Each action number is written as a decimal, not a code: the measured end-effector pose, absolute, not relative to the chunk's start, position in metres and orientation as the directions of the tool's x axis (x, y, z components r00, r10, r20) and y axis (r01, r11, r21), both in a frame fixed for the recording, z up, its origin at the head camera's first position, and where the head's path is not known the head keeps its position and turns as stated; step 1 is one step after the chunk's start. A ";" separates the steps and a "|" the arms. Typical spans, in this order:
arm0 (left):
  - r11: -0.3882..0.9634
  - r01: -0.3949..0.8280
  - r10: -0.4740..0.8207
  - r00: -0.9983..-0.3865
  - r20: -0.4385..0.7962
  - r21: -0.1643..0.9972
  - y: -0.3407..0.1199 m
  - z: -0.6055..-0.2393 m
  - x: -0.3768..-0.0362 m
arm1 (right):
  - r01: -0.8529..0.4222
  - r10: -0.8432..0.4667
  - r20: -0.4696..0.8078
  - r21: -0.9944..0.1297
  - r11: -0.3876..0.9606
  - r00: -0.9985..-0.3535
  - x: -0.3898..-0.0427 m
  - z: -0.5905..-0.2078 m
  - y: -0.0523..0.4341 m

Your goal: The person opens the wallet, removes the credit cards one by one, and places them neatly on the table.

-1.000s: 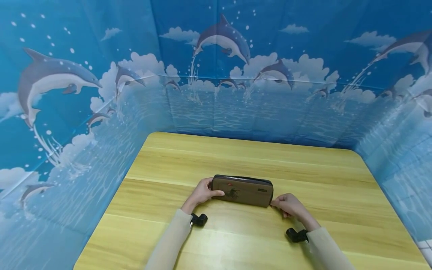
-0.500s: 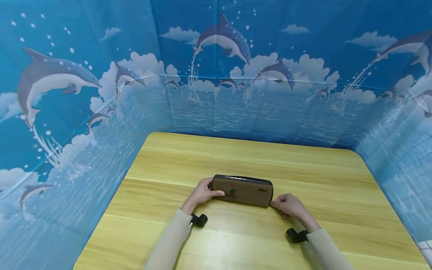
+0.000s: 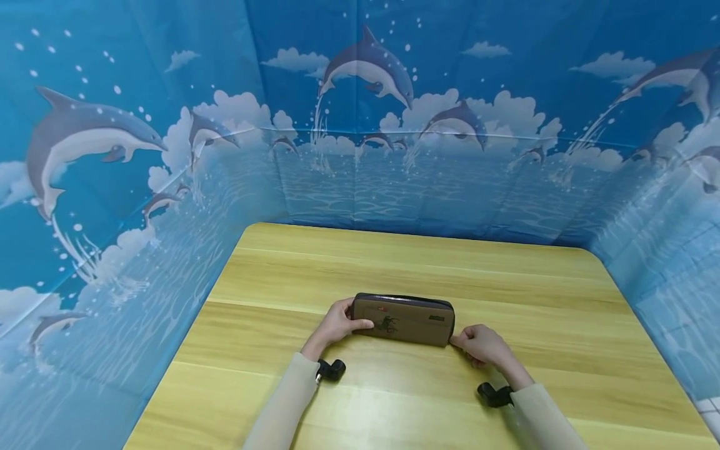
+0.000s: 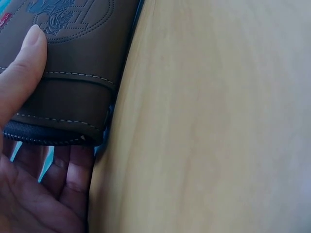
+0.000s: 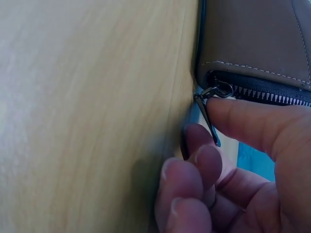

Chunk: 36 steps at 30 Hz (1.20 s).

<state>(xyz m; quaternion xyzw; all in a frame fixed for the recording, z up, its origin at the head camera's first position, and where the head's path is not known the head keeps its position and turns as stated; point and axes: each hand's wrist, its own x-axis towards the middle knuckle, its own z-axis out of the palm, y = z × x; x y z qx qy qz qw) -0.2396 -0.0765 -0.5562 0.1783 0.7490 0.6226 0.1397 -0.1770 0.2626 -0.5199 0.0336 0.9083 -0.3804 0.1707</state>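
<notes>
Left hand [image 3: 339,320] enters from lower centre of the head frame, wrist angled up and rightward, gripping the left end of the wallet [image 3: 413,325]: thumb laid on the front face, fingers [image 4: 77,170] behind it, spread no wider than the wallet's thickness. Right hand [image 3: 482,344] comes in from lower right, knuckles up, fingers curled; at the wallet's lower right corner, thumb tip and curled forefinger pinch the zipper pull [image 5: 207,119]. Wallet sits just below centre of frame, standing on a long edge on the counter [image 3: 281,387], zipper edge up. Material: brown, smooth, leather-like; oblong with rounded corners. Pale stitching [image 5: 265,70] runs along the seams; dark embossed emblem [image 3: 387,323], small red tag [image 3: 382,308] and dark plate [image 3: 437,317] on the front. Zipper teeth [image 5: 262,95] metallic, on black tape; pull narrow, dark, glossy. Counter yellow, wood-grained, corners rounded at the far side. Both sleeves [image 3: 284,400] pale, plain. Blue sheet [image 3: 315,200] behind, creased, printed with dolphins and clouds.
</notes>
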 end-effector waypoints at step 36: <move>0.140 0.092 0.462 -0.887 0.017 0.986 -0.078 -0.525 -0.227 | 0.037 -0.008 -0.072 -0.599 0.800 -0.997 -0.178 -0.508 0.267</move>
